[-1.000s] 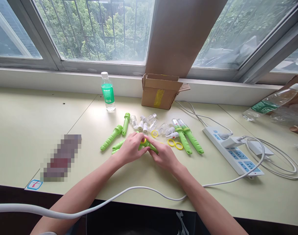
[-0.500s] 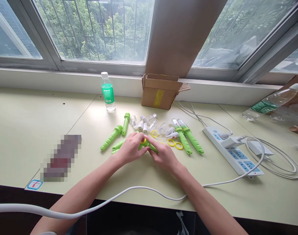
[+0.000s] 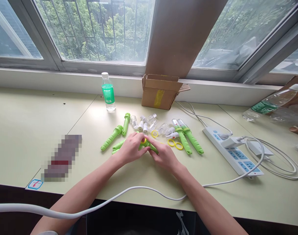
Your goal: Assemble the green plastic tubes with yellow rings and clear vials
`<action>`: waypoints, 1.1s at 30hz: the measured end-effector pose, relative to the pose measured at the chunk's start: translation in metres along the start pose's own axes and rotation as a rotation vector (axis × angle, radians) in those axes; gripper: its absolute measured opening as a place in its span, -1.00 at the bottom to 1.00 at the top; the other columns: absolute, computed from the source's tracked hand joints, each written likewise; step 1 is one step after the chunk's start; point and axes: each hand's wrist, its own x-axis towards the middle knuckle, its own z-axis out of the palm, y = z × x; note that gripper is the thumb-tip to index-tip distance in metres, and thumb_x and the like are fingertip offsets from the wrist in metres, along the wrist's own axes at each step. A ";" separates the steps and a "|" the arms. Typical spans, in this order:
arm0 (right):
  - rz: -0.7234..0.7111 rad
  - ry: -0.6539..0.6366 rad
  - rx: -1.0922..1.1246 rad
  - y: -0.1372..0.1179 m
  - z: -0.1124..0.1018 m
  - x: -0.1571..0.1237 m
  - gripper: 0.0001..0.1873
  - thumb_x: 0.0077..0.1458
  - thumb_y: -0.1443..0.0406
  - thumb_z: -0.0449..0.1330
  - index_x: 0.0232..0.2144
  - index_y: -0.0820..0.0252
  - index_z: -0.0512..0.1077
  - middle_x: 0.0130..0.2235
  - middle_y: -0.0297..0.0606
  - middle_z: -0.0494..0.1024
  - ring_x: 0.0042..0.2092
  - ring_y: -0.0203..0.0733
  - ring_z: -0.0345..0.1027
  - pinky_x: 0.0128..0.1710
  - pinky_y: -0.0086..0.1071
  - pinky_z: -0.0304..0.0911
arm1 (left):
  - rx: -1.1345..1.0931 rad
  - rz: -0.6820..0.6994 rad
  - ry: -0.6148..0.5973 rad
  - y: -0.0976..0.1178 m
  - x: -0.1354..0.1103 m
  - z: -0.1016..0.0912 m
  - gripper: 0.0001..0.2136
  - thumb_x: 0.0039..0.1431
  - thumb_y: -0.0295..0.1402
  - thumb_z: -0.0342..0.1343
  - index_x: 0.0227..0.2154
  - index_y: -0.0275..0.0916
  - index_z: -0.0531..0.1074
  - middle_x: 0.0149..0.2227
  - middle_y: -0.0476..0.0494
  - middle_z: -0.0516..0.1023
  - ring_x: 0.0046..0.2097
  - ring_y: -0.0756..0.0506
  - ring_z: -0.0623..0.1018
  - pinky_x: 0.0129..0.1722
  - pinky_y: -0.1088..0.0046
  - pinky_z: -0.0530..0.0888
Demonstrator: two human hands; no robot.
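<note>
My left hand (image 3: 131,147) and my right hand (image 3: 164,154) meet over the table, both closed on a green plastic handle (image 3: 153,148). A yellow ring (image 3: 144,141) shows on that handle between the fingers; the handle's far end is mostly hidden. Beside my left hand lie more green handles, one partly covered (image 3: 118,145) and another (image 3: 111,137) tilted further left. Beyond the fingers are clear plastic covers (image 3: 153,125) and small white cylindrical parts (image 3: 145,127). Loose yellow rings (image 3: 179,146) lie to the right, near two green handles with clear tops (image 3: 184,140).
A water bottle (image 3: 108,94) and an open cardboard box (image 3: 157,94) stand at the back. To the right are a power strip (image 3: 230,151) and coiled cables; a white cable (image 3: 139,187) crosses in front over my forearms. A blurred dark rectangle (image 3: 62,158) lies on the left.
</note>
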 end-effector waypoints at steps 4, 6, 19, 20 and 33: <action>-0.001 -0.001 0.000 0.000 0.000 0.000 -0.34 0.14 0.42 0.07 0.28 0.00 0.14 0.09 -0.22 0.50 -0.03 -0.02 0.48 -0.09 -0.22 0.42 | 0.006 -0.006 -0.004 0.001 0.000 0.000 -0.77 0.11 -0.33 0.17 -0.36 -0.18 0.18 -0.34 -0.05 0.41 -0.25 -0.12 0.45 -0.26 0.30 0.46; 0.005 -0.007 -0.002 0.000 0.000 0.000 -0.33 0.14 0.42 0.07 0.28 0.00 0.13 0.09 -0.23 0.50 -0.04 -0.03 0.49 -0.12 -0.23 0.42 | 0.005 -0.010 -0.005 0.001 0.000 -0.001 -0.77 0.11 -0.33 0.18 -0.37 -0.18 0.18 -0.35 -0.05 0.41 -0.25 -0.12 0.45 -0.26 0.30 0.46; 0.009 -0.007 -0.013 0.000 0.000 0.000 -0.35 0.16 0.40 0.08 0.28 0.00 0.14 0.08 -0.21 0.51 -0.06 -0.03 0.50 -0.13 -0.23 0.42 | -0.036 -0.021 0.013 0.000 0.000 -0.001 -0.79 0.12 -0.32 0.22 -0.39 -0.20 0.25 -0.34 -0.06 0.47 -0.24 -0.13 0.48 -0.25 0.31 0.47; 0.008 -0.006 -0.011 0.000 0.000 0.000 -0.36 0.16 0.40 0.08 0.28 0.00 0.14 0.08 -0.21 0.51 -0.05 -0.02 0.49 -0.12 -0.23 0.42 | -0.035 -0.020 0.018 0.000 0.000 -0.001 -0.79 0.12 -0.32 0.22 -0.39 -0.20 0.26 -0.35 -0.06 0.48 -0.24 -0.13 0.48 -0.25 0.31 0.47; -0.066 0.060 0.043 0.001 0.002 -0.001 -0.35 0.20 0.39 0.05 0.31 0.01 0.06 0.11 -0.18 0.48 -0.10 -0.05 0.51 -0.15 -0.22 0.43 | -0.072 0.021 0.117 0.003 0.000 -0.002 -0.80 0.12 -0.31 0.23 -0.40 -0.20 0.28 -0.32 -0.08 0.50 -0.20 -0.13 0.51 -0.22 0.30 0.50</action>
